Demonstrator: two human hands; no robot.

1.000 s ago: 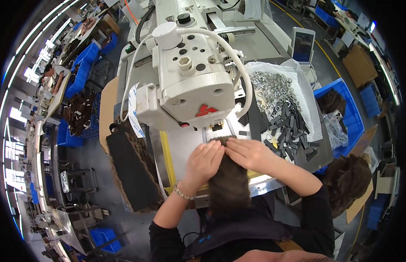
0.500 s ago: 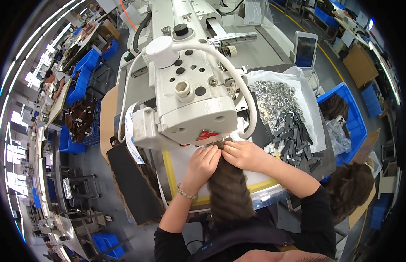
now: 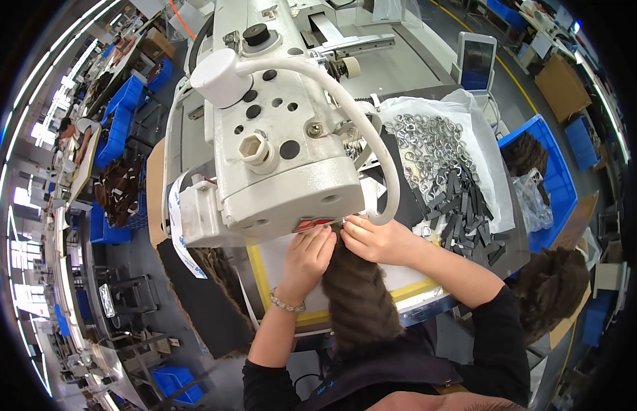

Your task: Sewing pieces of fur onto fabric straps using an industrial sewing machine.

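Note:
A strip of brown fur (image 3: 359,298) runs from under the head of a white sewing machine (image 3: 284,185) down toward my lap. My left hand (image 3: 309,257) grips the left side of its far end, fingers bunched close beneath the machine head. On the right side my right hand (image 3: 374,240) pinches the same end, its fingertips near the machine's lower edge. The needle area and the very tip of the fur are hidden behind the machine head. A bracelet (image 3: 287,301) circles my left wrist.
Right of the machine, many metal rings (image 3: 435,147) and black strips (image 3: 462,209) lie on white sheeting (image 3: 493,185). A blue crate (image 3: 561,198) with fur stands beyond. Black-backed fur pieces (image 3: 202,294) rest at the left, and more brown fur (image 3: 554,291) sits at the right.
The view has shifted closer to the machine, which appears larger and further left. Both hands stay on the fur's far end; my left hand sits slightly further from the right one.

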